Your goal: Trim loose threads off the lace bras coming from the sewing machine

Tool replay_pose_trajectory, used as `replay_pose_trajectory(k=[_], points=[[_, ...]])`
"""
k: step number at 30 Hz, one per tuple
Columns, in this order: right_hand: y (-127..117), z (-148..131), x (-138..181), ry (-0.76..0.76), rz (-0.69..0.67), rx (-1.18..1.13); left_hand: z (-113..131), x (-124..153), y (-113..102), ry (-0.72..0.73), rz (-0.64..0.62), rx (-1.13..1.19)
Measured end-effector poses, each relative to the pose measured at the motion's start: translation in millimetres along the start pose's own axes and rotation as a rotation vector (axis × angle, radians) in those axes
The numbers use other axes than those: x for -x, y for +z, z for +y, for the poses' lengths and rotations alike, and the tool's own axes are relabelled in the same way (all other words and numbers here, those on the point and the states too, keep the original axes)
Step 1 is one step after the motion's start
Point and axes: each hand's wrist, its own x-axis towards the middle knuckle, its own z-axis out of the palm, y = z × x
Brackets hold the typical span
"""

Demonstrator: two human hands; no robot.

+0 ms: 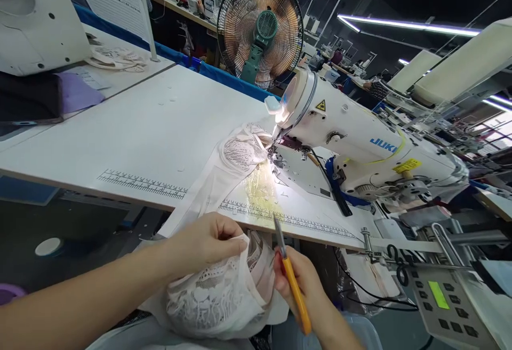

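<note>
In the lower middle, my left hand [204,243] pinches the edge of a white lace bra [208,299] between thumb and fingers. Its lace cup hangs below the table's front edge, over my lap. To the right of it, my right hand [306,275] is closed around orange-handled scissors [294,288], seen nearly edge-on, their blades pointing up and away. More of the white fabric runs up onto the table, where another lace cup [242,152] lies beside the needle of the sewing machine [344,131].
A ruler strip [288,219] and yellowish tape [260,184] mark the white table [132,120] near its front edge. A control panel [444,299] sits at lower right. Behind stands a large fan [260,30]. A dark tablet-like object [30,96] and purple cloth [78,91] lie left.
</note>
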Motion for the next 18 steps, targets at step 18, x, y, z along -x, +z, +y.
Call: replay_pose_trajectory(k=[18], points=[[43, -26, 16, -0.167, -0.113, 0.072, -11, 49, -12, 0.182, 0.118, 0.172]])
